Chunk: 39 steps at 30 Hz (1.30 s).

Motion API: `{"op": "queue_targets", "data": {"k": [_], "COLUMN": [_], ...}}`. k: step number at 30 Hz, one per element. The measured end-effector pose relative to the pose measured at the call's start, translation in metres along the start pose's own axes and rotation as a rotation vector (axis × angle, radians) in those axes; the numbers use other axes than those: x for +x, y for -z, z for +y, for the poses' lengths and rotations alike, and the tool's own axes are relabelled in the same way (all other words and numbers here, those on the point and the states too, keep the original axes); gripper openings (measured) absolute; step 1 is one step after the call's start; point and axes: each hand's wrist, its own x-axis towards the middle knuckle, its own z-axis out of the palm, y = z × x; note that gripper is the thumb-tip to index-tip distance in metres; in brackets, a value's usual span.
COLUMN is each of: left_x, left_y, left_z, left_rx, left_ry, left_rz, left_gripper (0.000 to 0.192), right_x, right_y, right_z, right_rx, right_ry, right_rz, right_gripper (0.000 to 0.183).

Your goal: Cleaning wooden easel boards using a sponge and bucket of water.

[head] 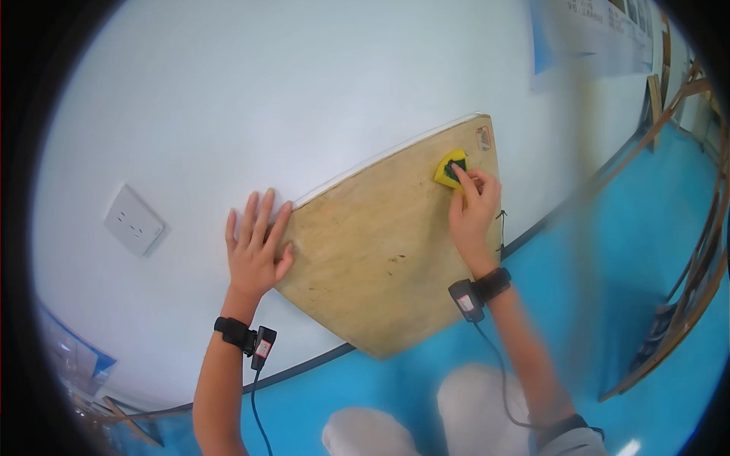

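A light-brown wooden board (353,256) leans against the white wall, its face marked with dark stains and a small sticker (483,138) near the top right corner. My right hand (476,211) grips a yellow sponge (446,169) with a dark green pad (456,167) against the upper right of the board. Spread flat, my left hand (256,245) rests at the board's upper left corner, fingers on the wall and thumb by the board edge. It holds nothing. Each wrist wears a black strap with a cabled box.
A wall socket (135,220) sits left of my left hand. Posters hang on the wall (199,114) at upper right and lower left. Wooden easel-like frames (673,347) stand at right on the blue floor (570,296). A blurred vertical strip crosses the right side. My knees (479,393) are below.
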Motion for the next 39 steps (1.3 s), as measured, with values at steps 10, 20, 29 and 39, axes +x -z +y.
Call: {"op": "queue_targets", "data": {"k": [10, 20, 29, 39], "left_x": [0.002, 0.002, -0.002, 0.003], "left_y": [0.000, -0.003, -0.002, 0.002], "left_z": [0.000, 0.003, -0.001, 0.002], "left_rx": [0.011, 0.018, 0.026, -0.026], "left_ry": [0.038, 0.016, 0.019, 0.023], "left_rz": [-0.010, 0.022, 0.011, 0.035], "left_gripper": [0.049, 0.047, 0.048, 0.051], "right_x": [-0.052, -0.071, -0.060, -0.092], "right_y": [0.020, -0.002, 0.033, 0.036], "right_z": [0.001, -0.028, -0.003, 0.032], "right_rx": [0.167, 0.244, 0.227, 0.120], "right_ry": [0.150, 0.456, 0.753, 0.693], "right_rz": [-0.335, -0.534, -0.758, -0.693], "right_gripper": [0.036, 0.034, 0.037, 0.042]}}
